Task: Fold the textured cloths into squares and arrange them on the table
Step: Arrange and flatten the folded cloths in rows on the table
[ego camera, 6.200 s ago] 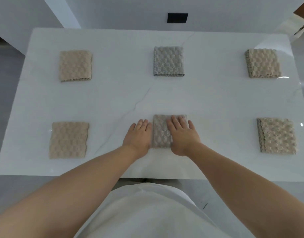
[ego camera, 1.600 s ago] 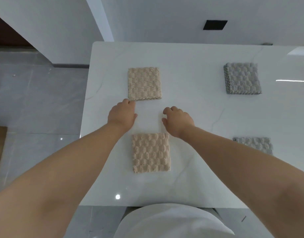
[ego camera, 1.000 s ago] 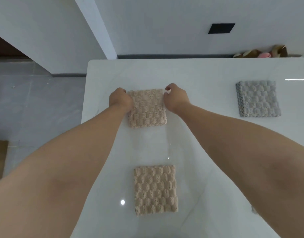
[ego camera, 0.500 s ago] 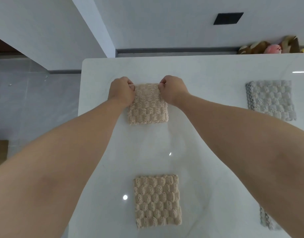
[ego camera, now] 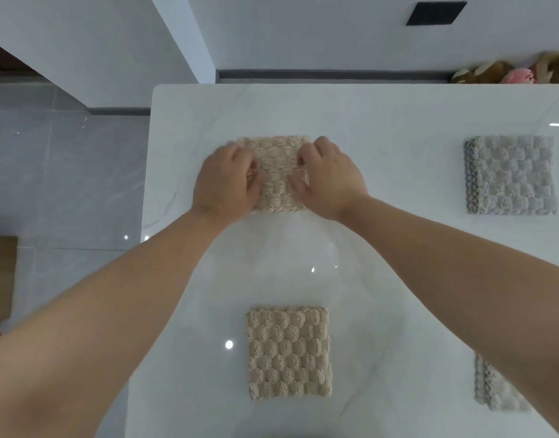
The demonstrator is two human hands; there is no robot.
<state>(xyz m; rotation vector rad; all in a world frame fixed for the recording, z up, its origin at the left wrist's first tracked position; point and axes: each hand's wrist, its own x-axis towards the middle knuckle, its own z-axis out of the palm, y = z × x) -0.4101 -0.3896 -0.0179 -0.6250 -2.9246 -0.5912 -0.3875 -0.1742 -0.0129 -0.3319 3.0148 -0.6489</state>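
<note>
A folded beige textured cloth lies toward the far left of the white marble table. My left hand is on its left side and my right hand on its right side, fingers curled and pinching the fabric. Both hands cover the cloth's side edges. A second folded beige cloth lies flat nearer to me, untouched. Farther right are two folded grey cloths: one at the far right, and a near one partly hidden under my right forearm.
The table's left edge runs close to the beige cloths, with grey tiled floor beyond it. Soft toys sit behind the table's far right edge. A wooden object stands on the floor at the left.
My hands have slid from the far corners of the beige cloth toward me along its sides, still pinching it. The view has shifted slightly.
</note>
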